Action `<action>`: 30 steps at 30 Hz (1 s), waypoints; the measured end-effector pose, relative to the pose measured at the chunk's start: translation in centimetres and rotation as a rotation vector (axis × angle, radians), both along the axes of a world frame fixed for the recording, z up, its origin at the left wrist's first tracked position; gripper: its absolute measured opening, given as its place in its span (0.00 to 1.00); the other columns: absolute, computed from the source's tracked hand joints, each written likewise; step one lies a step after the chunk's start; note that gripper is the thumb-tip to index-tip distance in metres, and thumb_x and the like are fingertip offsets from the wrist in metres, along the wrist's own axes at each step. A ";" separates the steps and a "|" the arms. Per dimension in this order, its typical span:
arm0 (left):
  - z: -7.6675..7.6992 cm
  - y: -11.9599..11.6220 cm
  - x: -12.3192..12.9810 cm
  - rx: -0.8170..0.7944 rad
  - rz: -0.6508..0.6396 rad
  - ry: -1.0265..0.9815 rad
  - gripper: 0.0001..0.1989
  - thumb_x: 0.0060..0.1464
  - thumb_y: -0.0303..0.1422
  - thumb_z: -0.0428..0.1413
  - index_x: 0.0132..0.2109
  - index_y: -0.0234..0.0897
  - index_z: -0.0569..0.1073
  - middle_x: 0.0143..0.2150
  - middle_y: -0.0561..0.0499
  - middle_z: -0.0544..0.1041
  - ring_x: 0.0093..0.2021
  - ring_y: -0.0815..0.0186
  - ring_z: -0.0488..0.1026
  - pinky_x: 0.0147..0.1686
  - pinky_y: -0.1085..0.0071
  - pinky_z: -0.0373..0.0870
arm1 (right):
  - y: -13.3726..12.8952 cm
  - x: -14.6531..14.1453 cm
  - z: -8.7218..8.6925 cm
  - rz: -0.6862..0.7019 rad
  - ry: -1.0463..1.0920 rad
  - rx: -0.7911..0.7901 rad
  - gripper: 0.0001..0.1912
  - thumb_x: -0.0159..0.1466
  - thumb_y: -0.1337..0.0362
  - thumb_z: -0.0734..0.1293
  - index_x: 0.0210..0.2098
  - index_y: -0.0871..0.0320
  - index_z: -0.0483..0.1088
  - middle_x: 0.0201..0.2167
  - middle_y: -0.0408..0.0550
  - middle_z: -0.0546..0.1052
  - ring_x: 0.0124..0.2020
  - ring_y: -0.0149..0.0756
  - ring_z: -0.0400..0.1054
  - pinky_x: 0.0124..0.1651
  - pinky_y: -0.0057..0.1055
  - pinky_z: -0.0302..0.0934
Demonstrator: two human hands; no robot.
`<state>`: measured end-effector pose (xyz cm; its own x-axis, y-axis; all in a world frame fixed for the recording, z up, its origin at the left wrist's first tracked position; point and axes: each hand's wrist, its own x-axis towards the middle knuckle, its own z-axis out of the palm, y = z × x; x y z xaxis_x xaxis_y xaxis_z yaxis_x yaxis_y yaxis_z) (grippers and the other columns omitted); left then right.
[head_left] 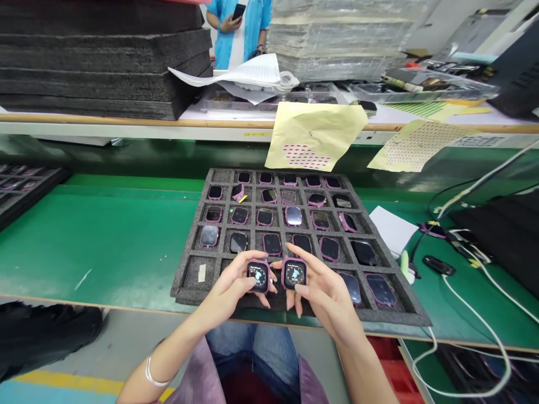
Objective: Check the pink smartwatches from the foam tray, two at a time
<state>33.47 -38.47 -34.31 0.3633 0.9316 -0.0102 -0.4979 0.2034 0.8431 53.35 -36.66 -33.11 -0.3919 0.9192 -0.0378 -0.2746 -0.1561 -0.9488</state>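
My left hand is closed around a purple-framed smartwatch, its thumb lying on the lit screen. A second smartwatch of the same look is gripped in my right hand, thumb at the lower edge of its screen. Both screens show a dial with a pale blue figure. The two watches are side by side, slightly apart, above the near edge of a dark grey foam tray. Most of the tray's compartments hold watches with dark screens, such as the watch just beyond my hands. My hands hide several front compartments.
Black foam trays are stacked on the shelf at the left. Yellow sheets hang over the shelf edge. White cables and a small black device lie at the right. Another watch tray sits far left. A person in blue stands behind.
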 end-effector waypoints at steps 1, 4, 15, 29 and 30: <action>0.0 0.0 0.0 0.001 0.000 0.007 0.18 0.58 0.28 0.51 0.55 0.39 0.66 0.43 0.46 0.73 0.42 0.61 0.73 0.35 0.68 0.76 | -0.1 0.0 0.0 -0.001 -0.009 0.004 0.31 0.61 0.66 0.69 0.62 0.55 0.60 0.51 0.60 0.74 0.24 0.36 0.72 0.19 0.28 0.65; -0.1 -0.1 0.0 0.008 -0.002 0.017 0.17 0.58 0.29 0.51 0.55 0.39 0.66 0.43 0.46 0.73 0.42 0.61 0.73 0.34 0.68 0.76 | -0.2 0.0 -0.1 -0.005 -0.021 0.011 0.31 0.61 0.65 0.69 0.62 0.55 0.60 0.51 0.61 0.73 0.24 0.36 0.73 0.19 0.29 0.66; 0.2 -0.1 0.1 0.043 0.008 0.098 0.17 0.57 0.29 0.53 0.54 0.38 0.64 0.42 0.47 0.72 0.41 0.63 0.73 0.33 0.71 0.75 | -0.3 -0.2 -0.1 -0.033 -0.001 0.025 0.26 0.64 0.63 0.68 0.61 0.55 0.62 0.49 0.60 0.75 0.23 0.35 0.72 0.19 0.28 0.65; 0.8 -0.9 0.2 0.129 0.145 0.557 0.11 0.52 0.23 0.54 0.40 0.39 0.61 0.27 0.60 0.63 0.20 0.76 0.60 0.24 0.77 0.59 | -0.9 -0.7 0.9 -0.029 0.017 -0.015 0.21 0.61 0.64 0.71 0.54 0.55 0.70 0.34 0.49 0.77 0.23 0.31 0.69 0.25 0.29 0.67; 0.9 -0.9 0.3 0.122 0.137 0.558 0.11 0.53 0.24 0.54 0.40 0.39 0.61 0.27 0.60 0.64 0.20 0.76 0.60 0.23 0.77 0.58 | -1.0 -0.8 1.0 -0.025 0.034 -0.015 0.20 0.61 0.64 0.71 0.54 0.54 0.71 0.37 0.49 0.77 0.23 0.31 0.69 0.25 0.28 0.67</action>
